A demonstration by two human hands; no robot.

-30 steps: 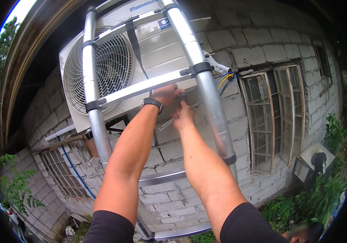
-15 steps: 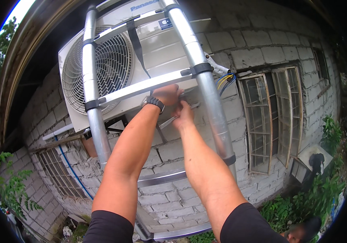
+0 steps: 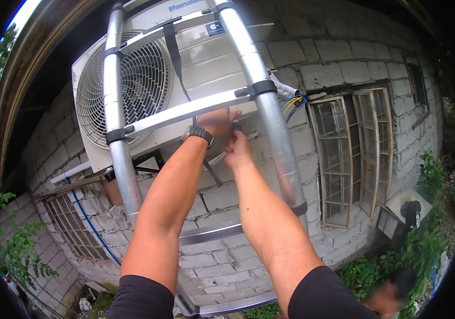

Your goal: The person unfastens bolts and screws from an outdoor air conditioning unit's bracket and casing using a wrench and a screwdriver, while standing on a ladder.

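Both my arms reach through the ladder [image 3: 113, 90] to the underside of a white outdoor air conditioner unit [image 3: 211, 58]. My left hand [image 3: 218, 121], with a dark watch [image 3: 201, 134] on its wrist, is closed just below the middle rung; what its fingers hold, if anything, is hidden. Slightly lower, my right hand [image 3: 239, 149] is closed around a slim silvery metal tool [image 3: 217, 159], whose end sticks out at the lower left. Its exact kind is too blurred to tell. A dark strap [image 3: 171, 48] hangs from the upper rung and runs down behind the middle one.
The unit is against a grey block wall [image 3: 222, 266], with a black bracket [image 3: 150, 161] beneath. Blue and yellow wires [image 3: 294, 103] stick out right of the ladder, near an open-paned window [image 3: 349, 159]. Below right, a person [image 3: 392, 292] is among plants.
The view has shifted slightly, so the unit and ladder appear a little farther left. My hands stay under the unit, with the right still on the metal tool. More of the person below shows.
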